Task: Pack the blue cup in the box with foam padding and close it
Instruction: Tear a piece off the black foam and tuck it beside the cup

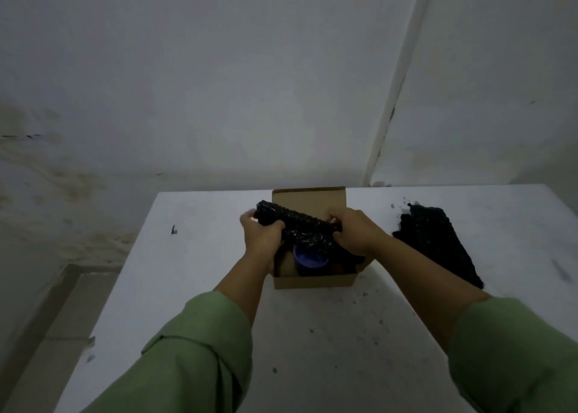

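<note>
- Blue cup (310,260) sitting inside cardboard box (314,279), toward its near wall, mouth up; only rim and part of the inside visible, rest hidden under foam.
- Black foam strip (297,222) held across the box opening, directly above the cup; probably meant as top padding, going in before closing.
- Left hand (261,236) curled round the strip's left end, fingers wrapped over its far side, thumb on the near side.
- Right hand (352,232) gripping the right end the same way, fingers bent around the foam; a two-ended hold likely keeps the limp strip stretched and level over the opening.
- More dark material inside the box beside the cup, right of it; presumably padding already placed, too dim to be sure.
- Far flap (309,198) standing upright, box not yet closed.
- Box near the far edge of the white table (194,256), roughly central along it.
- Spare heap of black foam (438,243) lying near the table's right edge, well apart from the box.
- Dark crumbs (375,312) scattered on the table surface near the box, possibly shed foam.
</note>
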